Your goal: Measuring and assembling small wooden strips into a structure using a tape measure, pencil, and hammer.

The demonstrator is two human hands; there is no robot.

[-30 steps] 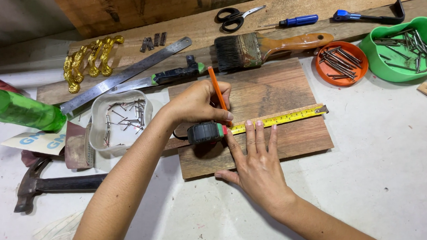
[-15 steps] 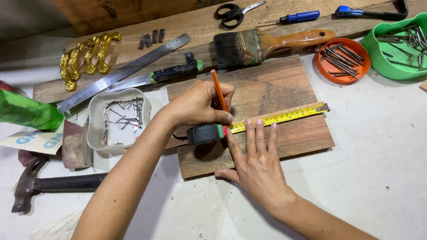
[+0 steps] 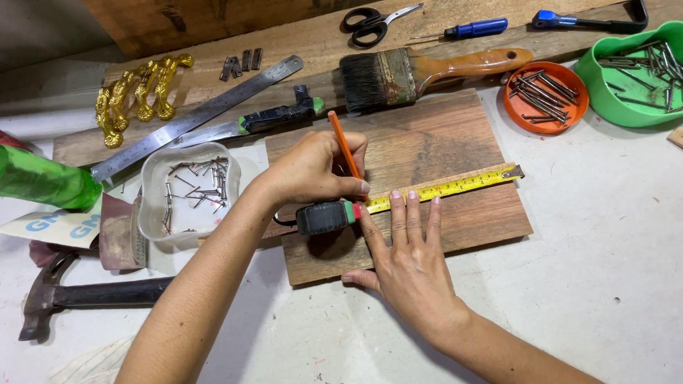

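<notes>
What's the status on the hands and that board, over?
Left hand grips orange pencil, tip at yellow tape measure. Right hand flat, pinning tape on wooden board. Nothing obstructing.

Wooden board [image 3: 432,146] lies flat; yellow tape [image 3: 441,188] extended across it from black case [image 3: 323,216]; orange pencil [image 3: 345,146] tip at tape.

A pale paper label or card [image 3: 47,225] with blue printed lettering lies flat at the left of the work surface. It is partly tucked under the green bottle [image 3: 30,175] above it and touches the reddish-brown sheets [image 3: 117,229] just to its right. Its shape looks roughly triangular where it shows.
</notes>
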